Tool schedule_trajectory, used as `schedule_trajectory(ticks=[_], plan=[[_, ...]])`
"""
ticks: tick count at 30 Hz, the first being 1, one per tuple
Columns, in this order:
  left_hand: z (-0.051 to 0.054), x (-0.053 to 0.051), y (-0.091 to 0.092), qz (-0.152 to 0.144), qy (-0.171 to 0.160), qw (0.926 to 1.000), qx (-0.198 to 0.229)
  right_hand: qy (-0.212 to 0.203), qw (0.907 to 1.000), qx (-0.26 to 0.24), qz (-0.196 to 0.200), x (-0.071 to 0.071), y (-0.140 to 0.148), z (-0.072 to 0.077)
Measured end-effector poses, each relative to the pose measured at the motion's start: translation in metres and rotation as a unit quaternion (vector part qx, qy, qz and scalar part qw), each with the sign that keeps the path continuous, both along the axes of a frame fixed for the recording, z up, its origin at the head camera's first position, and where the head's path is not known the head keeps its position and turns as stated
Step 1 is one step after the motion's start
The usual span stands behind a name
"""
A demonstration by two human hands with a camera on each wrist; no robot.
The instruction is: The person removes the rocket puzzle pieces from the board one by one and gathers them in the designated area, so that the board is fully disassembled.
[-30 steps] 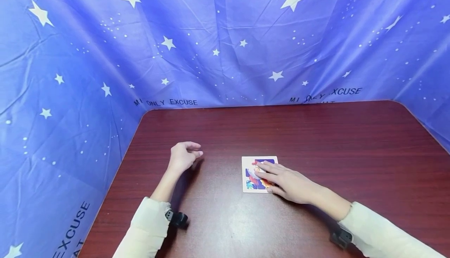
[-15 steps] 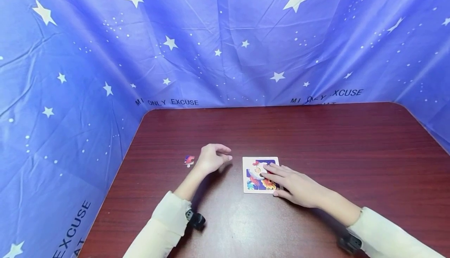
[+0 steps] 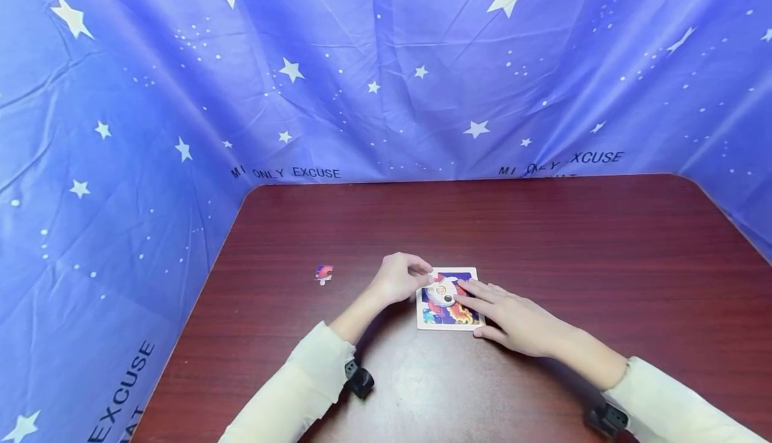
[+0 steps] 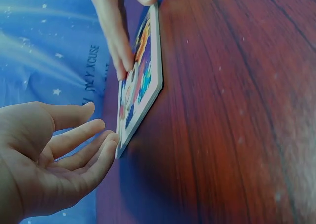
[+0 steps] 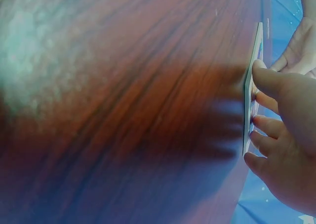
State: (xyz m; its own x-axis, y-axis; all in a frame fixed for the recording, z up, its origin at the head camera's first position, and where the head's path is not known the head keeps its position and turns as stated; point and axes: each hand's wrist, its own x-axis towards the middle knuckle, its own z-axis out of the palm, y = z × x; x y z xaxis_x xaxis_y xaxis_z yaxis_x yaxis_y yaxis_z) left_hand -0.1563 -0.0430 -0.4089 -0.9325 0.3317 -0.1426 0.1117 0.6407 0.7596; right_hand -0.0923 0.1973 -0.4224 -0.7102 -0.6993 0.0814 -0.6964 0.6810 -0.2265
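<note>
A small square jigsaw puzzle (image 3: 446,327) with a white border and a colourful picture lies flat on the table. My right hand (image 3: 512,319) rests on its right side, fingers stretched over the picture and thumb near the lower right corner. At the upper left corner is my left hand (image 3: 401,277). In the left wrist view, the left hand's (image 4: 54,159) fingers are loosely bent, with nothing between them, and the tips reach the board's edge. To the left lies a loose puzzle piece (image 3: 324,273), red and purple, apart from both hands.
The dark red wooden table (image 3: 543,228) has rounded far corners. A blue curtain with white stars (image 3: 386,94) hangs behind it and along the sides. A small black camera (image 3: 360,381) sits on the left wrist, another (image 3: 608,419) on the right.
My left hand has moved right, from the left of the table to the puzzle's edge. The loose piece has come into view where that hand was. The right hand has shifted slightly right.
</note>
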Motion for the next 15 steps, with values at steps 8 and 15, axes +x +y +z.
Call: schedule_trajectory(ticks=[8, 15], plan=[[0.0023, 0.0026, 0.0072, -0.022, 0.015, 0.9995, -0.017, 0.007, 0.9999, -0.007, 0.007, 0.0016, -0.0011, -0.0011], [0.0004, 0.0042, 0.0098, -0.026, 0.015, 0.9994, -0.015, 0.020, 0.9994, -0.013, 0.024, 0.0051, -0.0036, -0.0026]])
